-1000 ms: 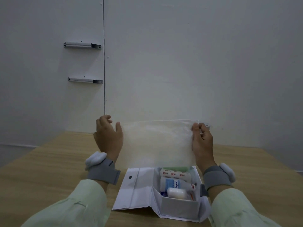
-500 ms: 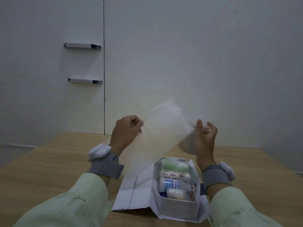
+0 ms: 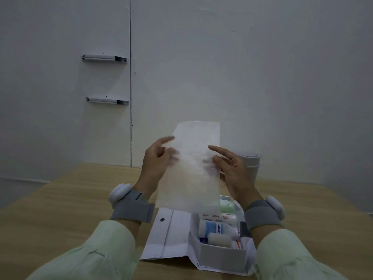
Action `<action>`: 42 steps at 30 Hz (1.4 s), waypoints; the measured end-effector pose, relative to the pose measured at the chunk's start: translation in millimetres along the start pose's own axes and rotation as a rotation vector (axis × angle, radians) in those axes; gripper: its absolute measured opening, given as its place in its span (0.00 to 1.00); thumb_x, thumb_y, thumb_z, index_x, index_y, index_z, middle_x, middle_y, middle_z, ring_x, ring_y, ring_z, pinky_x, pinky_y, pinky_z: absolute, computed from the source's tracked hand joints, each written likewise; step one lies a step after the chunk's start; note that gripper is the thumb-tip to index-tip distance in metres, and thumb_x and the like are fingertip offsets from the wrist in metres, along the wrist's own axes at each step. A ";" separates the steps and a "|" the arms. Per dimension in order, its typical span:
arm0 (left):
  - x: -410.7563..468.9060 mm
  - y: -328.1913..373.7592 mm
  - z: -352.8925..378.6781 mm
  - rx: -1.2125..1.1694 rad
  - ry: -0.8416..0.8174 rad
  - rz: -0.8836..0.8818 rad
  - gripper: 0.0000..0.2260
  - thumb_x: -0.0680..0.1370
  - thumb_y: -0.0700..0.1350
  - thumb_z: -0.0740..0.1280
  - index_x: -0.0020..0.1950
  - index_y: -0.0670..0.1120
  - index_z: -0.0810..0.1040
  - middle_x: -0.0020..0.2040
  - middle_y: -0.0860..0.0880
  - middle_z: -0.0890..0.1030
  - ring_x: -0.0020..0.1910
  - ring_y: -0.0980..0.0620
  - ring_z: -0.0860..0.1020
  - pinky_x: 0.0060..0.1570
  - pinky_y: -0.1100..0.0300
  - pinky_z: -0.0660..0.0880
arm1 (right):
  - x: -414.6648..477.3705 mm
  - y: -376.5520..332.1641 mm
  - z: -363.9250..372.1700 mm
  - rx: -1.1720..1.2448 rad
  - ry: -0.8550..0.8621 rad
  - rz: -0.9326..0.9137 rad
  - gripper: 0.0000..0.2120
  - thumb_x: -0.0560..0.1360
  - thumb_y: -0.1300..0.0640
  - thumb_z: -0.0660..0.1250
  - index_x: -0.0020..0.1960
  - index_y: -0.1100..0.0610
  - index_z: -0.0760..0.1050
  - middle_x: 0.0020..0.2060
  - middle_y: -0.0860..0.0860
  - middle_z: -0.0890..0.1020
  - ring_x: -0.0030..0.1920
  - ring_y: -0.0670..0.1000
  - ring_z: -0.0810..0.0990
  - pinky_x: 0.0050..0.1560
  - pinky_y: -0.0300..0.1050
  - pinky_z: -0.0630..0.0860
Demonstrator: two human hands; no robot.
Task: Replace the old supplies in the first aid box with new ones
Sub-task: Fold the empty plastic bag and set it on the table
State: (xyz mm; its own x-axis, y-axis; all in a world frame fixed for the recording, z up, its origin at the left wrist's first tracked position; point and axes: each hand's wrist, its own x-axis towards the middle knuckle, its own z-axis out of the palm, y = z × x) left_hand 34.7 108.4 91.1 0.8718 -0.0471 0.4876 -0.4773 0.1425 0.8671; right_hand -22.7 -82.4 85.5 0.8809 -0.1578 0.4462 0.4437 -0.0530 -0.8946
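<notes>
Head view, largest first. Wooden bench (image 3: 60, 209) fills the lower half and meets a plain pale wall (image 3: 262, 77) at its far edge. Two metal brackets (image 3: 104, 58) are fixed on the wall, upper left.

First aid box (image 3: 222, 257), white, sits open at the near edge, a little right of centre. Its flap (image 3: 171, 239) lies flat on the bench to the left, with a dark snap stud (image 3: 162, 219) on it.

Gauze sheet (image 3: 193, 174), thin, white and see-through, is held upright in the air above the far end of the box, its lower edge hanging just over the contents.
- Left grip (image 3: 157, 164) is at the sheet's left edge. Fingers are motion-blurred but curl onto that edge, holding it.
- Right grip (image 3: 234, 172) holds the right edge. Its index finger is straight in front of the sheet and the other fingers show blurred through it.

Both wrists wear grey wristbands (image 3: 132, 209) with white pods, over pale green sleeves (image 3: 101, 249).

White lidded container (image 3: 250, 160) stands on the bench behind the right grip, toward the far edge.

Inside the box, far to near:
- green roll (image 3: 227, 207), partly under the sheet
- white roll with red print (image 3: 220, 217)
- white bottle with blue label (image 3: 214, 228)
- small white roll (image 3: 219, 239)
</notes>
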 end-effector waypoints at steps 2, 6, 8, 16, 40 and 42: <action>1.4 -3.4 -3.3 0.019 -0.054 0.001 0.12 0.78 0.36 0.64 0.60 0.45 0.79 0.43 0.49 0.82 0.42 0.52 0.80 0.42 0.67 0.78 | 0.9 -1.8 -2.8 -0.003 0.009 0.002 0.15 0.79 0.62 0.60 0.63 0.52 0.75 0.51 0.53 0.85 0.48 0.54 0.84 0.50 0.46 0.82; 4.5 -3.6 -6.5 0.105 -0.095 0.023 0.12 0.74 0.33 0.69 0.52 0.48 0.81 0.42 0.50 0.82 0.45 0.51 0.77 0.50 0.62 0.75 | 3.1 -3.4 -7.3 -0.010 0.023 0.008 0.17 0.76 0.65 0.64 0.60 0.50 0.77 0.48 0.45 0.86 0.46 0.46 0.85 0.50 0.44 0.78; 5.9 -2.3 -7.9 0.172 -0.077 0.056 0.09 0.74 0.35 0.70 0.50 0.47 0.81 0.40 0.51 0.81 0.39 0.58 0.76 0.46 0.67 0.75 | 2.9 -3.0 -8.7 -0.058 0.052 -0.007 0.14 0.74 0.65 0.66 0.55 0.50 0.79 0.44 0.42 0.86 0.43 0.43 0.85 0.48 0.41 0.76; 8.3 2.6 -7.8 0.252 -0.072 0.139 0.07 0.77 0.41 0.66 0.41 0.50 0.76 0.44 0.50 0.78 0.42 0.52 0.76 0.42 0.63 0.72 | 5.1 -1.4 -11.6 -0.130 0.209 -0.086 0.01 0.71 0.57 0.72 0.42 0.52 0.81 0.44 0.59 0.79 0.45 0.52 0.75 0.50 0.48 0.75; -10.2 -12.8 3.9 0.011 -0.139 -0.183 0.14 0.73 0.38 0.71 0.58 0.40 0.76 0.51 0.41 0.82 0.43 0.45 0.82 0.37 0.55 0.82 | -0.1 5.9 -9.5 0.075 -0.026 0.235 0.16 0.72 0.68 0.68 0.58 0.59 0.74 0.42 0.50 0.87 0.40 0.53 0.86 0.35 0.49 0.82; -12.0 -12.5 0.5 0.013 -0.212 -0.205 0.14 0.75 0.35 0.68 0.60 0.40 0.75 0.54 0.40 0.82 0.47 0.43 0.82 0.39 0.56 0.82 | -0.2 7.0 -12.3 0.101 -0.021 0.232 0.17 0.72 0.69 0.67 0.60 0.61 0.75 0.43 0.51 0.87 0.42 0.53 0.85 0.39 0.49 0.83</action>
State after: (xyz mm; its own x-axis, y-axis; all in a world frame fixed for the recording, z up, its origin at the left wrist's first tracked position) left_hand 30.1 106.7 74.5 0.9082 -0.2797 0.3114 -0.2961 0.0965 0.9503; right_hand -21.8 -94.8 78.8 0.9637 -0.1336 0.2310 0.2430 0.0812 -0.9666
